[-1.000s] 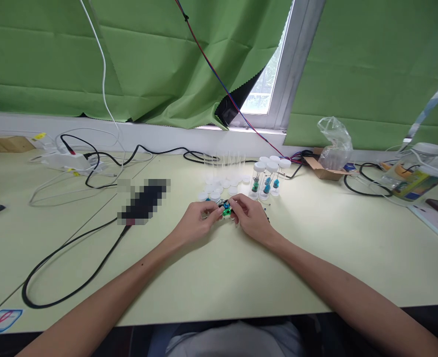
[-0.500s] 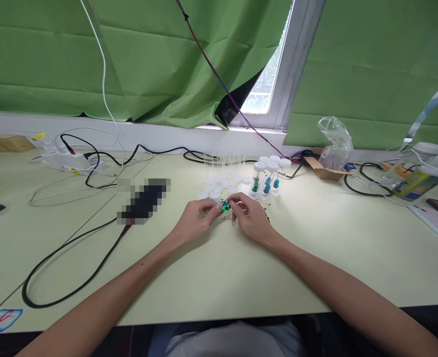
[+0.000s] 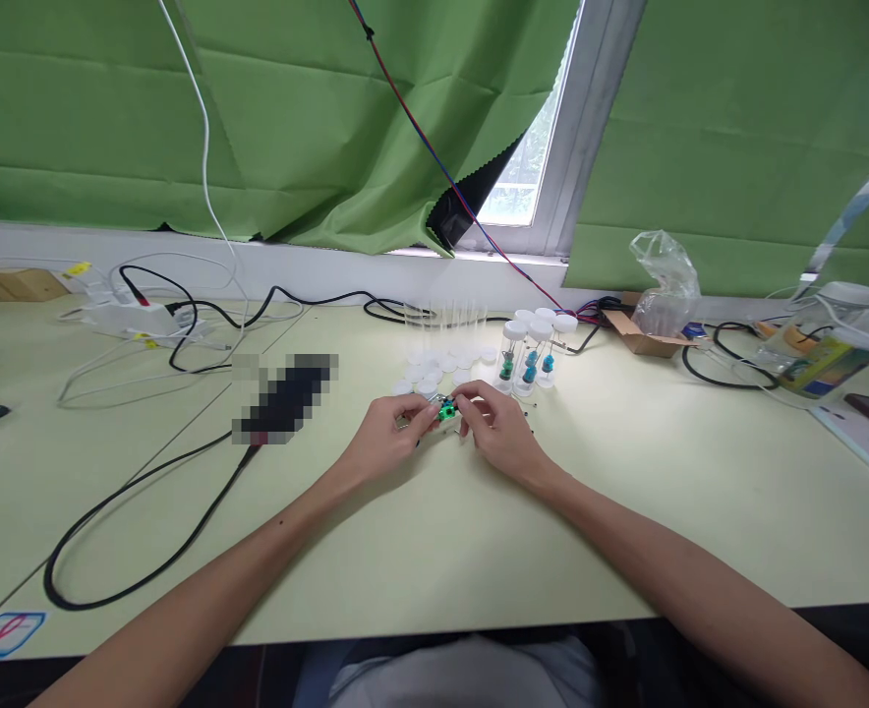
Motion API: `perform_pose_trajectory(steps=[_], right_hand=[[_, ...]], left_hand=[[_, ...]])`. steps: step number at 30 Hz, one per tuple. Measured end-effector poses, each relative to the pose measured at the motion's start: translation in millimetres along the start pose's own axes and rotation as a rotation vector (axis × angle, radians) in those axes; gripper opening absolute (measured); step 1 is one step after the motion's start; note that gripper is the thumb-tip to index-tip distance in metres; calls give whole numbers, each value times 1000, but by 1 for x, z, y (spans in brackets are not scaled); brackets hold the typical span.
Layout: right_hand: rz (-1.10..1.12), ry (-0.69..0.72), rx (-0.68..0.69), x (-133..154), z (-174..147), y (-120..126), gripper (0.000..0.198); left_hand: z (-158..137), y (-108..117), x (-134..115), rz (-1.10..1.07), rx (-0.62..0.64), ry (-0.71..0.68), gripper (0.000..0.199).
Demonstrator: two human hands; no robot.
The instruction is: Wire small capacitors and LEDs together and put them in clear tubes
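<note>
Both hands meet over the table around a small green-and-blue plastic piece (image 3: 447, 410) with dark spots and thin metal bits. My left hand (image 3: 391, 433) pinches its left side between thumb and fingers. From the right, thumb and forefinger of my right hand (image 3: 498, 429) close on its other edge. The fingers partly cover the piece, so its exact kind is unclear. Just beyond the hands lie several white caps (image 3: 427, 372) and faint clear tubes (image 3: 460, 324). Capped clear tubes (image 3: 530, 359) stand behind my right hand, with blue and green pieces inside.
A blurred black device (image 3: 287, 398) with a looping black cable (image 3: 205, 536) lies left. Farther back is a white power strip (image 3: 129, 317) among cables. At the back right are a cardboard box (image 3: 645, 336) with a plastic bag (image 3: 666, 285), a yellow-labelled container (image 3: 829, 366) and a phone (image 3: 862, 442).
Both hands stay in nearly the same place with the green-and-blue piece between them. Only slight finger movement shows.
</note>
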State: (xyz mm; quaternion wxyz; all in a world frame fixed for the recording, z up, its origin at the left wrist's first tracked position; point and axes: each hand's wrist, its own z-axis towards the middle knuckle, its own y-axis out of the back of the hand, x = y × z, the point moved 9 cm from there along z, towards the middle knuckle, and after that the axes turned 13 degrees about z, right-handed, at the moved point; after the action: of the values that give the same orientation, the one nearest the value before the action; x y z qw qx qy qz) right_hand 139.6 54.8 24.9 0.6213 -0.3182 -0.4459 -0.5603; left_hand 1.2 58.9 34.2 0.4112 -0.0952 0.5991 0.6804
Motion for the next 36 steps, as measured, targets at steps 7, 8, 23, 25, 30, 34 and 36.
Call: perform_pose_trajectory(steps=[7,8,23,25,30,34,36], right_hand=[[-36,-18,4,-4,0,0,31],[-50,-24,-3,-5,0,0,31],[16,13,6,0,-1,-1,26],[29,8,7,-2,0,-1,26],[-27,-20,-6,-5,1,0,32],[-41,-4,-31,-2,0,3,32],[-13,21,-29,1,0,3,30]], left_hand=[[-1,-3,0,19,12,-11,42],[-1,-3,0,25,14,-12,42],[-1,-1,0,2,14,-19,39],[-1,-2,-1,8,14,-33,38],[-1,-2,-4,47,15,-44,38],[-2,-2,-3,24,13,-41,37],[-1,-1,-3,7,3,-40,38]])
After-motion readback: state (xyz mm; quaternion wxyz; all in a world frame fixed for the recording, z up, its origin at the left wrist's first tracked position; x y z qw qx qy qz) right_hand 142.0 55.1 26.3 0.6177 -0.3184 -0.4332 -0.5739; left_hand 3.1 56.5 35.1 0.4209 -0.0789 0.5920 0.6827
